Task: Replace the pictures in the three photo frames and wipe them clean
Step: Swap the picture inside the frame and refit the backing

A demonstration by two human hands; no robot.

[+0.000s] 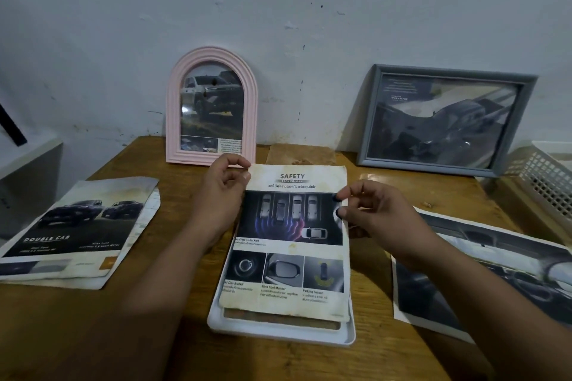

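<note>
Frames (211, 108) lean on scuffed wall (278, 9) behind wooden table (173, 257).

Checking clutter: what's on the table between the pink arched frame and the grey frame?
Head view: between the pink arched frame and grey frame lies a brown board, flat against the wall.

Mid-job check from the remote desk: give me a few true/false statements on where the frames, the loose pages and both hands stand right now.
1. The left hand pinches the top left corner of the SAFETY page. True.
2. The SAFETY page lies over the white frame. True.
3. The pink arched frame lies flat on the table. False: it stands upright against the wall.
4. The grey frame is empty. False: it holds a dark vehicle picture.
5. The right hand holds the page's right edge. True.
6. The DOUBLE CAB page lies right of the white frame. False: it lies left.
</note>
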